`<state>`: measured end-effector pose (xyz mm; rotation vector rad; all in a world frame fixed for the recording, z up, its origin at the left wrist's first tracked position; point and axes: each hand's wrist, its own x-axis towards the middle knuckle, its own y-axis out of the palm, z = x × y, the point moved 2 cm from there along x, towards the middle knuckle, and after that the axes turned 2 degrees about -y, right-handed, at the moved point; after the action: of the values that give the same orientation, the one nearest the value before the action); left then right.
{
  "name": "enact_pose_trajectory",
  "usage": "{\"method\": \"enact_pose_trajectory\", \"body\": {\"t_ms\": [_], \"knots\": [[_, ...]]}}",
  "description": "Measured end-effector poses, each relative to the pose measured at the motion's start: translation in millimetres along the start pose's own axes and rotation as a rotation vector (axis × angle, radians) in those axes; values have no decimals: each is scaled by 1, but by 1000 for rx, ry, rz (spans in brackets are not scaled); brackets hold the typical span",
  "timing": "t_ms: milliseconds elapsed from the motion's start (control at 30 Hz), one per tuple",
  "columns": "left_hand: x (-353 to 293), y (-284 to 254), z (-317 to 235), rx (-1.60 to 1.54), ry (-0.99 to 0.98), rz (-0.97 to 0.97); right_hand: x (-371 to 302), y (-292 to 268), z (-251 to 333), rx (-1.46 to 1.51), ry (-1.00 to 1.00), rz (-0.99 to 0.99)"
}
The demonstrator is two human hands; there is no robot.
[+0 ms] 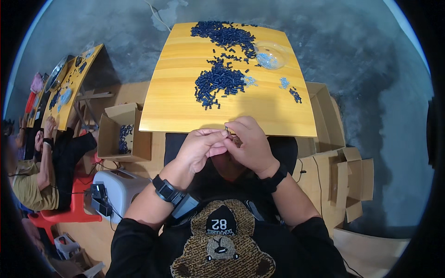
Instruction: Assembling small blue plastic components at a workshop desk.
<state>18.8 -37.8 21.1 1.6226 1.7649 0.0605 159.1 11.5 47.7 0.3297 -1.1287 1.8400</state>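
Observation:
Just off the near edge of the yellow table (171, 111), my two hands meet fingertip to fingertip. My left hand (199, 146) is closed in a pinch on a small dark piece (226, 129), mostly covered by the fingers. On the same piece, the thumb and index finger of my right hand (252, 146) close from the other side. Beyond them lies a pile of short dark-blue cylindrical pieces (215, 83), with small pale-blue bits (250, 81) at its right edge. Farther right are a little cluster of pale bits (284, 83) and several loose dark pieces (295, 95).
A larger dark pile (222, 34) covers the table's far side, beside a clear bowl (278, 48) of pale-blue bits. Cardboard boxes stand left (111, 146) and right (331, 116). A grey stool (123, 185) is at my left; another person (37, 180) sits by a second table (76, 88).

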Motion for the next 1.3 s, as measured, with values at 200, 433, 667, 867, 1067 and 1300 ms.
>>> {"method": "enact_pose_trajectory", "body": {"t_ms": [200, 433, 667, 867, 1067, 1300], "knots": [[8, -9, 21, -32, -71, 35, -20, 13, -6, -67, 21, 125], [14, -24, 39, -25, -99, 5, -30, 25, -8, -56, 103, 176], [30, -24, 50, -138, -166, -26, -36, 32, -25, -245, 187, 165], [44, -30, 51, -115, -184, -59, -30, 37, -38, -246, 197, 201], [48, -34, 61, -148, -178, -54, -27, 37, -40, -216, 236, 256], [52, -33, 74, -293, -140, -1, -28, 36, -47, -177, 203, 289]]}}
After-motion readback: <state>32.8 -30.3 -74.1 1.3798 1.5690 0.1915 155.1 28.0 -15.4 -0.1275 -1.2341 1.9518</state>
